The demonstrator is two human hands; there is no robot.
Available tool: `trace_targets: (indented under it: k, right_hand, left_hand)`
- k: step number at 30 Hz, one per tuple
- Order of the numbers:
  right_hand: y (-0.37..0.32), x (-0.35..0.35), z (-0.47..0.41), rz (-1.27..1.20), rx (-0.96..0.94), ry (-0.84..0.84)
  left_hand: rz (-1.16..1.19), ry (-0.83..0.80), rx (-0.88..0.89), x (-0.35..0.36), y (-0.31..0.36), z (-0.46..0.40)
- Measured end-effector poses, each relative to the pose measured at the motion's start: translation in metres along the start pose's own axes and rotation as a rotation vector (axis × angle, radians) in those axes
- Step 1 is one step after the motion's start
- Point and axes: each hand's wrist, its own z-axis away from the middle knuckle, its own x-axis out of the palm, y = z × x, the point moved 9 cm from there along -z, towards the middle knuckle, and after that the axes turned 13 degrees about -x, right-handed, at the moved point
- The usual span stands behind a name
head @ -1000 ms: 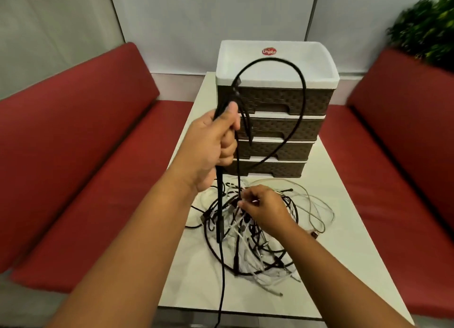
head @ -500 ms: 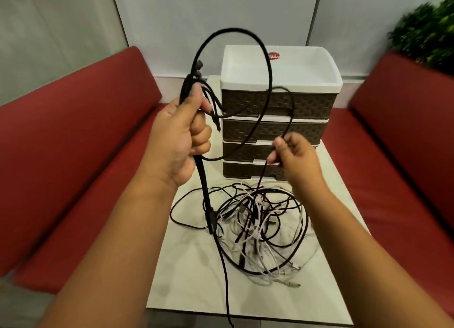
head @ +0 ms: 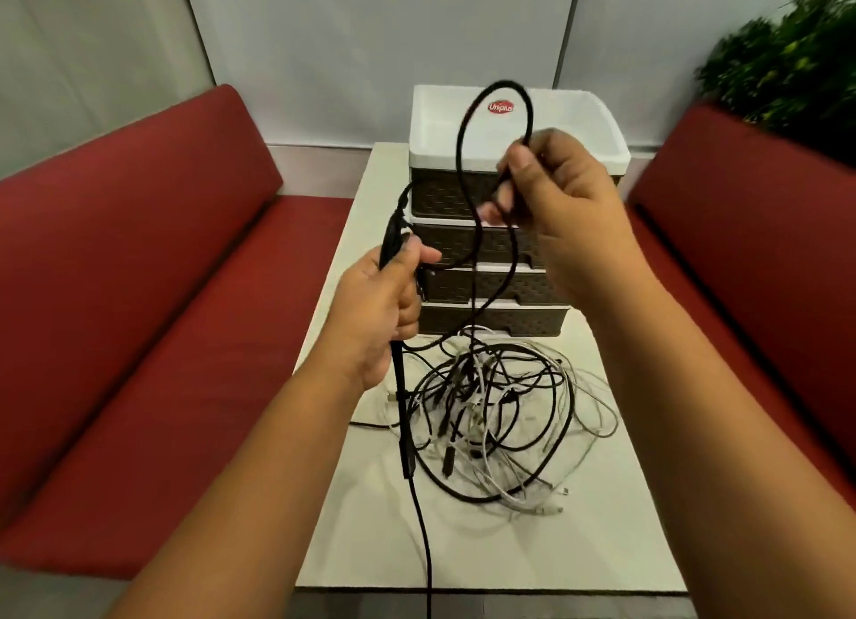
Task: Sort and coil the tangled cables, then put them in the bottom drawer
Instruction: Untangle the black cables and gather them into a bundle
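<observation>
Cables (head: 498,414), black and white, lie in a tangled heap on the white table (head: 602,539), directly in front of the drawer unit (head: 491,247). One black cable (head: 463,155) is lifted clear of the heap and held by both hands.

Left hand (head: 375,312): fingers curled round the black cable, gripping it together with what appears to be a plug end that projects above the fist; motion blur prevents a firm reading. Below this hand the cable hangs straight down, passes the left edge of the heap and runs off the near edge of the table.

Right hand (head: 556,192): raised in front of the upper drawers, thumb and fingers pinching the same cable. Between the two hands the cable forms a tall loop that rises in front of the white top tray (head: 583,132). A further strand descends from the right hand into the heap.

Drawer unit: four dark woven-pattern drawers stacked beneath the tray, all closed. The bottom drawer (head: 514,319) sits just behind the heap.

Red benches (head: 139,294) flank the table on both sides. A green plant (head: 787,62) stands at upper right.
</observation>
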Motion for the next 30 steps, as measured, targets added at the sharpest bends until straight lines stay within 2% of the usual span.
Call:
trace_targets:
  k: [3,11,19,23,30]
  right_hand:
    - [-0.018,0.018,-0.006,-0.172,-0.049,-0.005]
    - [-0.012,-0.004,0.015,-0.118,0.052,0.141]
    - [-0.012,-0.053,0.066,0.079,0.165,0.287]
    - [-0.023,-0.06,0.096,0.049,0.242,0.212]
    - [-0.032,-0.045,0.146,0.031,0.386,-0.061]
  left_hand:
    - [-0.081,-0.058,-0.085,0.009,-0.022,-0.002]
    - [-0.085,-0.133,-0.131,0.012,-0.036,0.001]
    - [-0.197,-0.223,-0.202,0.001,-0.054,0.022]
    - [-0.192,-0.212,-0.197,-0.006,-0.046,0.044]
    - [-0.095,-0.143,-0.141,0.008,-0.021,0.091]
